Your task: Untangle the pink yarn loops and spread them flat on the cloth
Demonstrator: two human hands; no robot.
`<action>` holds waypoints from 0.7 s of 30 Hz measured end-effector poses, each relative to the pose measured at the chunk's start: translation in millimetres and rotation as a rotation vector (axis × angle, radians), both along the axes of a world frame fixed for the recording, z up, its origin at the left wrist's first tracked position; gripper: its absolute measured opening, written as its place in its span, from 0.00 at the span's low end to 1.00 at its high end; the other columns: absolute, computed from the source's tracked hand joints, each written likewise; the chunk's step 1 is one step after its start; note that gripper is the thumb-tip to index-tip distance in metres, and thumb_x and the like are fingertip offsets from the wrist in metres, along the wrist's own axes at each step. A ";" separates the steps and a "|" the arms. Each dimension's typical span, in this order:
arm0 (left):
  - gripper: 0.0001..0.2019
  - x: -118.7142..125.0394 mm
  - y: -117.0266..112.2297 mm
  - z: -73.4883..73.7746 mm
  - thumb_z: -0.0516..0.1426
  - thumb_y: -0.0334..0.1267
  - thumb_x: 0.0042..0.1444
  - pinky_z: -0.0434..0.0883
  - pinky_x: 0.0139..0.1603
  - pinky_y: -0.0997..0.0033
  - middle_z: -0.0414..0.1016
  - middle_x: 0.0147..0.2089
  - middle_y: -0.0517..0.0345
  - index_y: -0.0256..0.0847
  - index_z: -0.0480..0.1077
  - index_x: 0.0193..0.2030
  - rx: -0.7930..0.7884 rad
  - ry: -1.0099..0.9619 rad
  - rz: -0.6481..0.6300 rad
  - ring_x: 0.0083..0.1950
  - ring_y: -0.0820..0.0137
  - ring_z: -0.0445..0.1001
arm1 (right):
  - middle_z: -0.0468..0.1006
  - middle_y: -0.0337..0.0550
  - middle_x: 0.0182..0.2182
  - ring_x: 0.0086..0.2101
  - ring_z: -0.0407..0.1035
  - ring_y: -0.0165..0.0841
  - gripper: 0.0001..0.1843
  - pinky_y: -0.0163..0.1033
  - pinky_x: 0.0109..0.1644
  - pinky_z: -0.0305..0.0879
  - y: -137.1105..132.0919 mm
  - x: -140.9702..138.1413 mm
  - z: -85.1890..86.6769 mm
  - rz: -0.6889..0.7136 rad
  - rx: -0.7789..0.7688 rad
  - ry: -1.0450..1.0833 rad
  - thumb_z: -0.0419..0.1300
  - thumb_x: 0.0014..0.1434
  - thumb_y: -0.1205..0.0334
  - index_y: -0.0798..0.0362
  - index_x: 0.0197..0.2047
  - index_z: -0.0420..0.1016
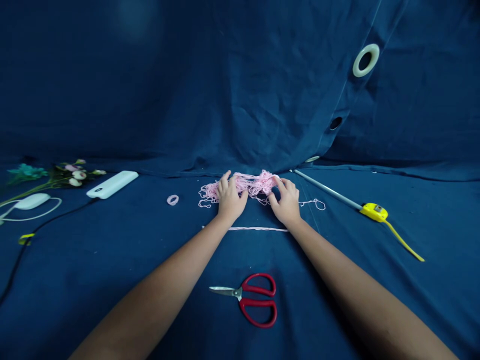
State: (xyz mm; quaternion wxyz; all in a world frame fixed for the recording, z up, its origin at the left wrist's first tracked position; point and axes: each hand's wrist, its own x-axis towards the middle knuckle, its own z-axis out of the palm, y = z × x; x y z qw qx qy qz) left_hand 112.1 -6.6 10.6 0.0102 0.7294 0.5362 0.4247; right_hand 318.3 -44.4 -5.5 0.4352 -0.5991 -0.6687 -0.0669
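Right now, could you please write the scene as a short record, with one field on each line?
Left hand: on the left part of the pink yarn; grip unclear
Right hand: at the yarn's right part; grip unclear
Yarn: tangled, strands running between the hands
Lower middle: red-handled scissors, tips pointing left
Between yarn and scissors: a pale strand, lying crosswise
Left side: small pink ring, white device, flowers
Right side: yellow tape measure
Surface: dark blue cloth

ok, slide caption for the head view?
Left hand and right hand at a pink yarn tangle, red-handled scissors nearer the camera on blue cloth.
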 end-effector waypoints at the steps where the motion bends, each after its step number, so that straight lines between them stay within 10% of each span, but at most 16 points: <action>1: 0.17 -0.3 -0.3 0.5 0.61 0.37 0.62 0.60 0.74 0.38 0.63 0.72 0.42 0.44 0.70 0.58 0.000 0.009 -0.010 0.74 0.45 0.60 | 0.72 0.56 0.62 0.63 0.63 0.50 0.30 0.57 0.66 0.61 -0.5 0.1 1.0 0.042 -0.005 -0.004 0.55 0.66 0.57 0.51 0.71 0.69; 9: 0.13 3.4 -1.3 0.0 0.58 0.37 0.66 0.64 0.73 0.46 0.72 0.66 0.52 0.48 0.73 0.56 -0.013 0.223 -0.402 0.71 0.55 0.66 | 0.65 0.47 0.73 0.69 0.61 0.46 0.38 0.57 0.73 0.59 -5.6 -1.2 6.6 0.394 -0.038 -0.038 0.54 0.69 0.57 0.46 0.80 0.52; 17: 0.40 1.6 7.3 -6.0 0.57 0.36 0.65 0.60 0.75 0.43 0.63 0.75 0.41 0.42 0.45 0.81 -0.049 0.065 -0.257 0.75 0.51 0.62 | 0.66 0.54 0.71 0.64 0.66 0.49 0.43 0.59 0.70 0.63 -3.0 -0.4 -0.4 0.297 -0.072 -0.006 0.54 0.70 0.54 0.51 0.82 0.43; 21: 0.27 0.4 2.9 -0.2 0.56 0.42 0.70 0.64 0.72 0.48 0.72 0.67 0.47 0.46 0.60 0.74 -0.019 0.049 -0.310 0.69 0.55 0.68 | 0.63 0.55 0.73 0.66 0.64 0.51 0.48 0.59 0.69 0.63 -2.8 -0.1 -1.1 0.268 -0.082 0.006 0.56 0.68 0.54 0.51 0.83 0.37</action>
